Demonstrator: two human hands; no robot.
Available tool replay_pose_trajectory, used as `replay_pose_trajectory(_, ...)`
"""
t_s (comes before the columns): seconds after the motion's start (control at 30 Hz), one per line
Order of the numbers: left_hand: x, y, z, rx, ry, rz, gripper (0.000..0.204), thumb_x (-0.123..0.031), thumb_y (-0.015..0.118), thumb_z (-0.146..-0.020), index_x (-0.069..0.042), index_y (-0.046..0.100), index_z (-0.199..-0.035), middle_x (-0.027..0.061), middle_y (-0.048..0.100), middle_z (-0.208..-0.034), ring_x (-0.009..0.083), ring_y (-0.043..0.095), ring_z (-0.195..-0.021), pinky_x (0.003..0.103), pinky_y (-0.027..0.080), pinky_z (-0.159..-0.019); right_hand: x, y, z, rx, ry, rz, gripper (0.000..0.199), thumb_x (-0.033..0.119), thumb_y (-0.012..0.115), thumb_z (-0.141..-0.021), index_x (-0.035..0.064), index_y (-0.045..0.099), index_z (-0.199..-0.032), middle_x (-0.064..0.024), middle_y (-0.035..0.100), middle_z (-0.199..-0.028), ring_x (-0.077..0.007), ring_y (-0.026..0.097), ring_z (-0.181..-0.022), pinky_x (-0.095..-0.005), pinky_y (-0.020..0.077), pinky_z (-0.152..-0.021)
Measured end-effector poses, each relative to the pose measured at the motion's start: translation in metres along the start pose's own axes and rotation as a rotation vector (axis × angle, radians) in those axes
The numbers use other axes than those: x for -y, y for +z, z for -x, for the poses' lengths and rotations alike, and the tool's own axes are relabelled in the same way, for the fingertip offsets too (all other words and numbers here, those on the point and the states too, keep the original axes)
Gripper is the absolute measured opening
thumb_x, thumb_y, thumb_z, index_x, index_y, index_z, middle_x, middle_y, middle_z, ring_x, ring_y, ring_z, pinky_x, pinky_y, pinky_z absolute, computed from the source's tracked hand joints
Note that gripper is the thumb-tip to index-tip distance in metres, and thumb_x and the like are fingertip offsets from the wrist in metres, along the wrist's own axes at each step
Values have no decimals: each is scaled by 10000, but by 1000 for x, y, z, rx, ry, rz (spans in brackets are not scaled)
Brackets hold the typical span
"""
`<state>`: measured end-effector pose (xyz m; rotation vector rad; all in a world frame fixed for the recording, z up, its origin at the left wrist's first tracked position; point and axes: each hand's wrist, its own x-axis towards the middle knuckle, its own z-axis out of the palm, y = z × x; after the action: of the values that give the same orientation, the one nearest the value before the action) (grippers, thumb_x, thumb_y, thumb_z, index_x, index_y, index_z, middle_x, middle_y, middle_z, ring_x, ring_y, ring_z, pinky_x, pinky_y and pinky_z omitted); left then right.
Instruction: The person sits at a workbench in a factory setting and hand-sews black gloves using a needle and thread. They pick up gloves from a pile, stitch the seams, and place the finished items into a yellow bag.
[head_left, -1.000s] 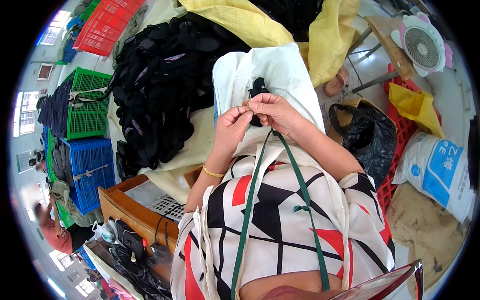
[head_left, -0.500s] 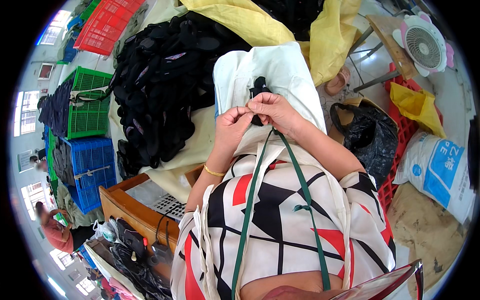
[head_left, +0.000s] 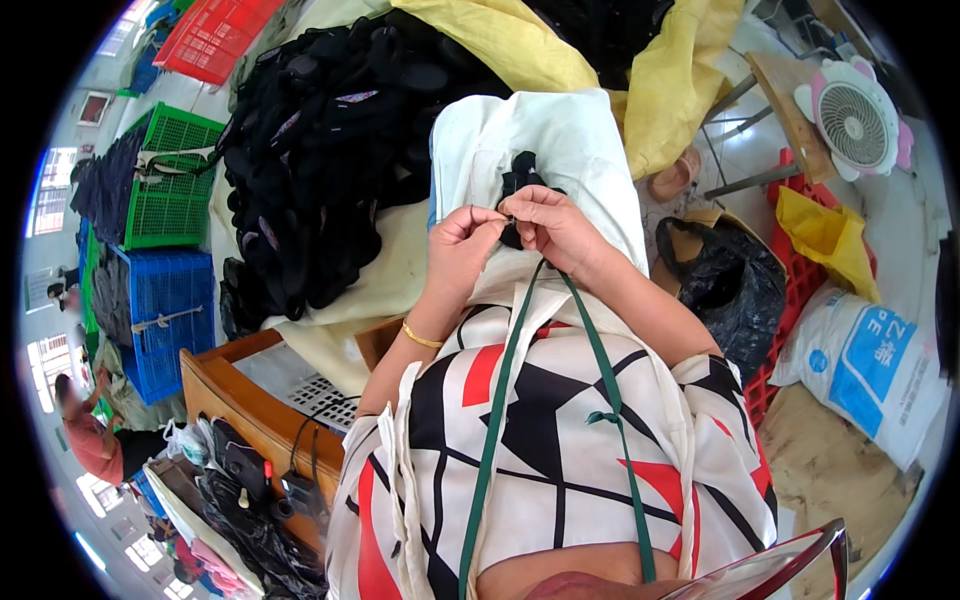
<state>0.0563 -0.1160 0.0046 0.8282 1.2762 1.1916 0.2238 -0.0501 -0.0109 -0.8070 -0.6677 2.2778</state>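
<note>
My left hand (head_left: pixel 462 243) and my right hand (head_left: pixel 557 228) meet over my lap, thumbs and index fingers pinched together. What sits between the fingertips is too small to make out. Just behind and beneath them lies a small black fabric piece (head_left: pixel 521 168), partly hidden by my right hand. It rests on a white cloth (head_left: pixel 575 135) spread over my lap. A green strap (head_left: pixel 500 420) hangs from my neck down to below my hands.
Left of my lap is a big heap of black slipper-shaped pieces (head_left: pixel 320 150). A wooden drawer (head_left: pixel 225 385) stands open at lower left, near a blue crate (head_left: pixel 172 315) and a green crate (head_left: pixel 180 180). On the right are a black plastic bag (head_left: pixel 735 290) and a fan (head_left: pixel 850 115) on a stool.
The view has shifted slightly. My fingertips stay together over the black piece, with my left fingers drawn a little closer to the right ones.
</note>
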Motion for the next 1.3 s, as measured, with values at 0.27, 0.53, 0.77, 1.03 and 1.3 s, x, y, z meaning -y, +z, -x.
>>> replay_pose_trajectory(0.27,5,11,-4,-10,-150,450,101,-153,556,-975,-56,555,-1005,-16,532,-725,54,497,-560,203,396,-457,-7,13,2,-60,-176,276,105,210,699,-915,105,702,-916,-10,637,-1094,-48,499,-675,-203,404,-592)
replay_pose_trajectory(0.53,30,-9,-13,-101,300,-233,101,-137,486,-1011,-41,506,-987,0,510,-746,57,473,-588,225,394,-491,-17,2,-7,-41,-89,143,130,209,705,-914,85,674,-939,51,589,-757,-41,471,-595,-199,374,-525)
replay_pose_trajectory(0.77,19,-6,-8,-79,85,89,120,-180,485,-1021,-62,505,-1021,-17,520,-724,49,451,-520,217,376,-418,-14,14,-8,-92,-84,220,148,207,709,-910,77,678,-974,45,616,-783,-37,461,-591,-195,368,-521)
replay_pose_trajectory(1.03,19,3,-14,-114,-54,206,118,-184,477,-1024,-68,498,-1027,2,531,-733,69,463,-506,231,378,-417,-19,18,-17,-100,-157,303,133,200,702,-915,76,673,-955,17,656,-879,-36,475,-610,-193,369,-516)
replay_pose_trajectory(1.3,44,-13,-23,-212,525,-416,78,-120,479,-1012,-56,483,-966,-15,459,-652,45,412,-497,218,338,-447,-11,24,-16,-6,70,-87,157,234,616,-975,94,577,-917,-7,627,-756,-71,483,-549,-199,381,-490)
